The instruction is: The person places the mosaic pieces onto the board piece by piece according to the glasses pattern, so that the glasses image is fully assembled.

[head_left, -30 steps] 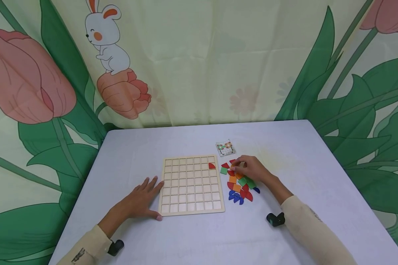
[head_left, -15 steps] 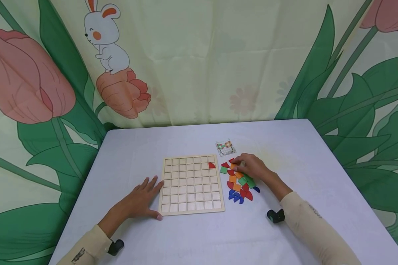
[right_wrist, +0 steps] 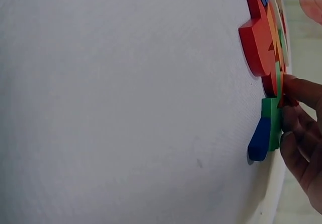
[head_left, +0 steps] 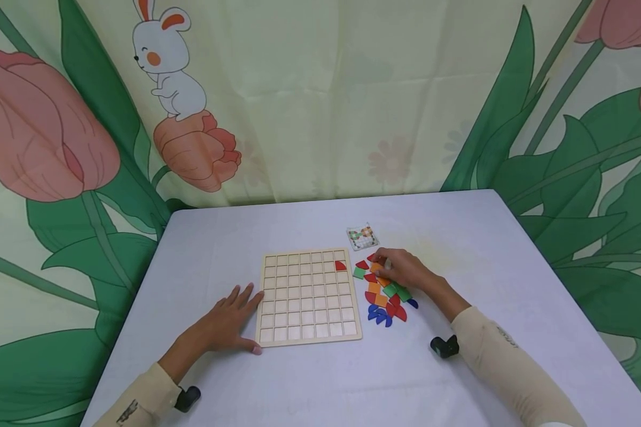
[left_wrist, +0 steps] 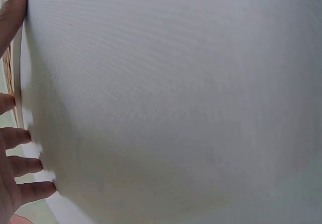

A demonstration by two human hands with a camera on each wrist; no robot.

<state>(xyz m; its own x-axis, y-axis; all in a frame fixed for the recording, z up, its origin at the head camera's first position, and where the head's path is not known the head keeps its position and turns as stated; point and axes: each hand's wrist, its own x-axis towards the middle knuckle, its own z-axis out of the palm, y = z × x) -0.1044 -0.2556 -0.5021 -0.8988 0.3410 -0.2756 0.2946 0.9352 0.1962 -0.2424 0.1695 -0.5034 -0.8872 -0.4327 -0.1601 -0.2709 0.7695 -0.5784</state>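
A square wooden grid board (head_left: pixel 308 342) lies on the table with one red quarter-circle piece (head_left: pixel 340 265) in a cell near its upper right. My left hand (head_left: pixel 229 320) is spread along the board's left side, its thumb at the near corner. In the left wrist view the fingertips (left_wrist: pixel 37 190) touch the white cloth. My right hand (head_left: pixel 406 270) reaches with bent fingers into the pile beside the board, around an orange square piece (head_left: pixel 375 268) and a red piece (head_left: pixel 371 257). I cannot tell whether it pinches one of them.
Several loose pieces lie right of the board, among them a green square (head_left: pixel 359 273), a red piece (head_left: pixel 400 313) and a blue piece (head_left: pixel 380 318). A small printed pattern card (head_left: pixel 362 237) lies behind them. A printed curtain (head_left: pixel 310 118) hangs behind the table.
The right hand's fingers have shifted slightly over the same pieces at the pile's far end. The left hand has stayed at the board's edge.
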